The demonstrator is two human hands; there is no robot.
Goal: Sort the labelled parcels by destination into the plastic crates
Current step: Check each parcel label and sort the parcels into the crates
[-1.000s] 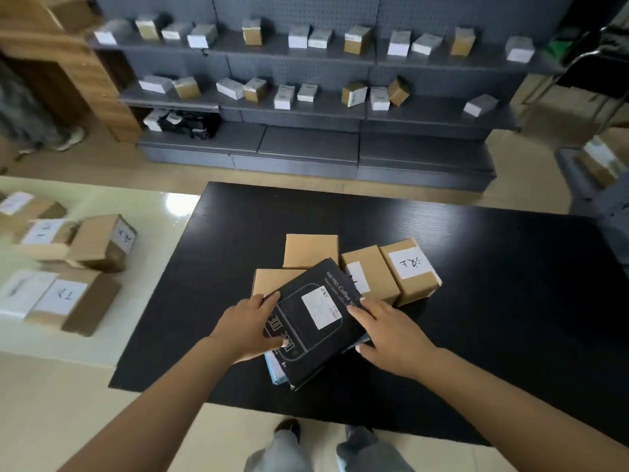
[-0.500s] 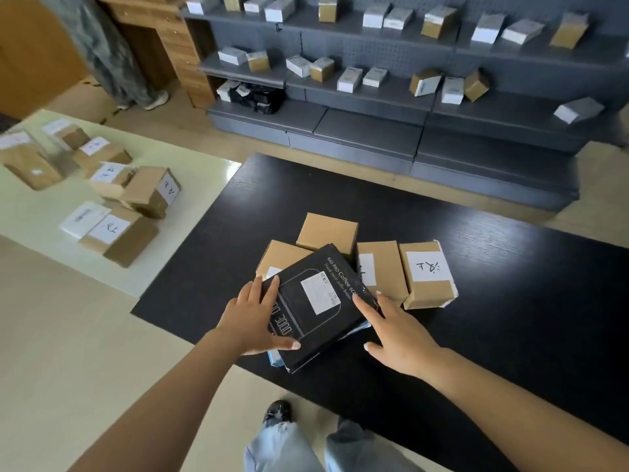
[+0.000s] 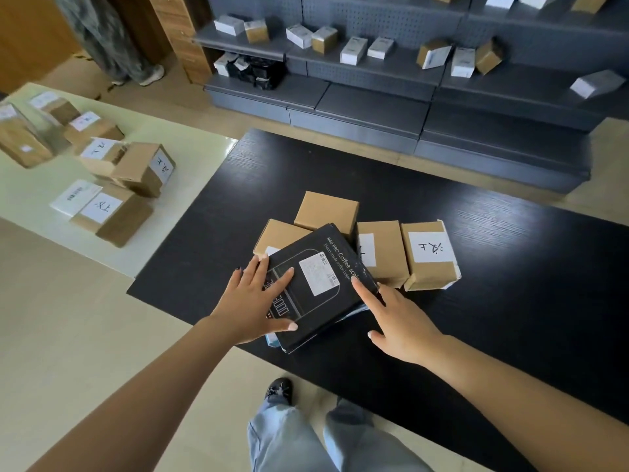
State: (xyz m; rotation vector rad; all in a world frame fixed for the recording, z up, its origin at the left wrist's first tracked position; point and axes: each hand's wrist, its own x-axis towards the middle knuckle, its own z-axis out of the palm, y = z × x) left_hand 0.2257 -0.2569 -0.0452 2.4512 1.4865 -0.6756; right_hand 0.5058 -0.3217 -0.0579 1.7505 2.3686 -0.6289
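A black coffee-scale box (image 3: 320,284) with a white label lies tilted on a cluster of parcels near the front of the black table (image 3: 510,301). My left hand (image 3: 252,301) rests flat on its left part, fingers spread, thumb along the near edge. My right hand (image 3: 398,318) touches the box's right edge with its index finger. Around the box sit several brown cardboard parcels: one behind (image 3: 326,209), one at the left (image 3: 279,235), one at the right (image 3: 383,250), and a labelled one furthest right (image 3: 430,257). No plastic crate is in view.
A pale table (image 3: 190,158) at the left carries several labelled cardboard parcels (image 3: 112,212). Grey shelving (image 3: 374,97) with small boxes runs along the back. Another person's legs (image 3: 112,39) stand at the top left. A blue-white packet (image 3: 272,340) pokes out under the black box.
The view has swung left, showing more of the pale table. My right hand slid off the box top to its right edge. My left hand spread further over the box.
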